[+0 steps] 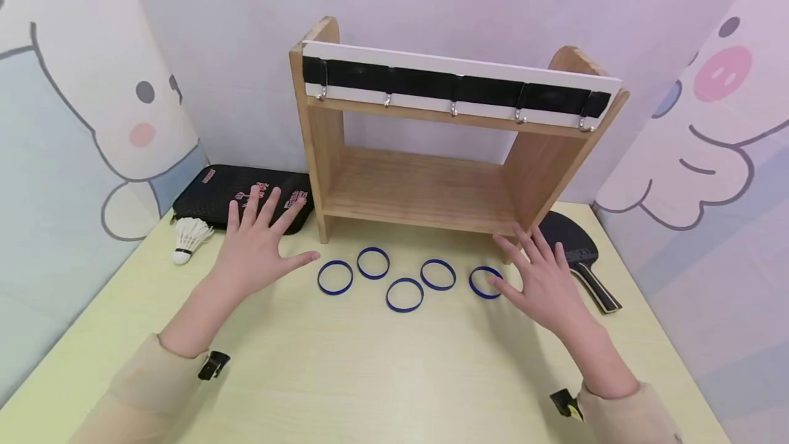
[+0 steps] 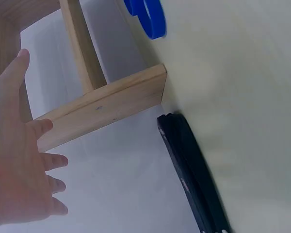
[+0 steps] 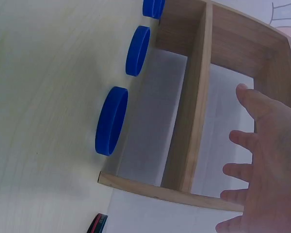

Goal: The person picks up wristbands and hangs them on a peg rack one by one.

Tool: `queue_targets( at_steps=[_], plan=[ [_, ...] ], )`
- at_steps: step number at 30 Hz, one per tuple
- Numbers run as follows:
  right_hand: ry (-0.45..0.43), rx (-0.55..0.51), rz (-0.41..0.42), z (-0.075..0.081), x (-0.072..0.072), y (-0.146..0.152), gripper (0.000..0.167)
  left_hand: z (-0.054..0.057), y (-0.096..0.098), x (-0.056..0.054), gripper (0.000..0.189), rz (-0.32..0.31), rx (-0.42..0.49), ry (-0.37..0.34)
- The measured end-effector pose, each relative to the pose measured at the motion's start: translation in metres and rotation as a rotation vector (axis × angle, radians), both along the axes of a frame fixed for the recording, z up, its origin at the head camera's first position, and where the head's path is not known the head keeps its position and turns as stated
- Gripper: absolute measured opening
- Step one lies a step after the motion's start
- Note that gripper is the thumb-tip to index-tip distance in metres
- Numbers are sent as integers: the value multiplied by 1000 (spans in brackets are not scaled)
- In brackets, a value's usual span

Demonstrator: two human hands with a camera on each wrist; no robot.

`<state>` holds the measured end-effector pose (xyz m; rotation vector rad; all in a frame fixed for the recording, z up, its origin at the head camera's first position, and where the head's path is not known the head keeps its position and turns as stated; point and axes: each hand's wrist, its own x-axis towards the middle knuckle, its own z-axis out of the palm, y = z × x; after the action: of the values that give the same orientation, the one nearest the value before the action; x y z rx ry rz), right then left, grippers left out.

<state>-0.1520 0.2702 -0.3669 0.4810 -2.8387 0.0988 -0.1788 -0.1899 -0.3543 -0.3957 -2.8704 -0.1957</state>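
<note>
Head cam: my left fingers (image 1: 268,208) and right fingers (image 1: 542,245) were splayed wide, holding nothing; blue rings (image 3: 104,121) sat spaced, six o'clock from the shelf (image 1: 419,187), likely avoiding overlap.

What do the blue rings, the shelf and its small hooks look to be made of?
Rings: perhaps rubber or plastic, given their smooth, even blue. Shelf: apparently wood, lightly finished, since grain shows. Hooks: probably polished metal, judging by silvery glints.
</note>
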Motion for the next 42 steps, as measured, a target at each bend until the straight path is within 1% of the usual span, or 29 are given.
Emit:
queue_targets(
  at_steps=[4, 7, 10, 12, 15, 18, 21, 24, 29, 32, 35, 37, 39, 42],
  plan=[
    [4, 19, 19, 3, -5, 4, 71, 9, -5, -6, 97, 11, 14, 15],
    [0, 29, 47, 2, -7, 8, 73, 13, -8, -13, 99, 24, 39, 30],
    [-6, 38, 77, -3, -9, 12, 73, 15, -9, -21, 101, 19, 72, 46],
    [6, 43, 109, -9, -11, 15, 72, 13, -8, -27, 102, 13, 91, 52],
    [47, 37, 174, -21, -14, 19, 72, 7, -3, -37, 101, -2, 124, 56],
    [87, 15, 247, -35, -16, 21, 73, 1, 2, -48, 101, -16, 181, 65],
    [80, 0, 300, -47, -16, 22, 73, -6, 7, -58, 102, -33, 256, 72],
    [57, 9, 345, -56, -15, 22, 74, -15, 9, -67, 102, -45, 344, 48],
    [47, 27, 407, -61, -18, 23, 76, -29, 11, -79, 99, -49, 523, -6],
    [4, 40, 417, -62, -24, 27, 75, -35, 15, -87, 96, -78, 610, 10],
    [-43, 27, 451, -64, -31, 32, 69, -40, 19, -93, 91, -133, 691, 43],
    [-51, 5, 492, -66, -35, 34, 64, -43, 20, -95, 89, -163, 738, 55],
    [-47, -21, 537, -67, -38, 36, 57, -45, 22, -96, 87, -188, 787, 47],
    [-37, -44, 596, -69, -42, 38, 45, -48, 23, -95, 82, -191, 805, 18]
  ],
)
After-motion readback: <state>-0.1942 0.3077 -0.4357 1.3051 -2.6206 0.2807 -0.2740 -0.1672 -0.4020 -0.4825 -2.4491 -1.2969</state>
